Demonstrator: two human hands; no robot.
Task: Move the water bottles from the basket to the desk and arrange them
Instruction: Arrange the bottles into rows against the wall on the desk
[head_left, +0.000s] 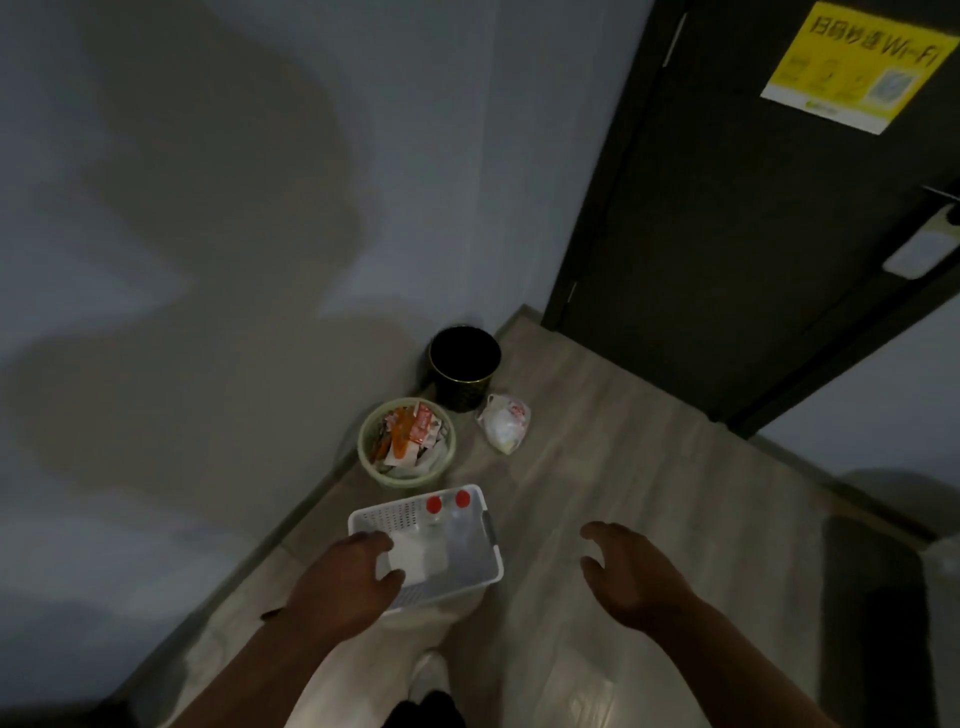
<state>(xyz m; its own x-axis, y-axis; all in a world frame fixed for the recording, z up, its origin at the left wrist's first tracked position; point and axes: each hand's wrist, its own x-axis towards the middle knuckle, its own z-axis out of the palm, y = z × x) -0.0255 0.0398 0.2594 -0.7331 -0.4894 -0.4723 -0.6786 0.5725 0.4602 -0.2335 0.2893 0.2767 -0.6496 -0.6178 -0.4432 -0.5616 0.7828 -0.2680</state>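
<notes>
Open floor on the right, clutter beyond, wall close on the left.

The basket (384, 517) is open on top, so hands can enter from above. The left hand (353, 577) fills its near-left part, curled round a white-labelled bottle (421, 556), and red-capped bottles (434, 505) sit against the far wall. Right of the basket is open wooden floor (597, 467), where the right hand (618, 571) hovers with fingers spread. Just beyond the far rim stands a full green bin (410, 480), with a black bin (462, 392) behind it in the corner and a plastic bag (504, 423) beside them. The wall (182, 312) runs close along the basket's left side.
</notes>
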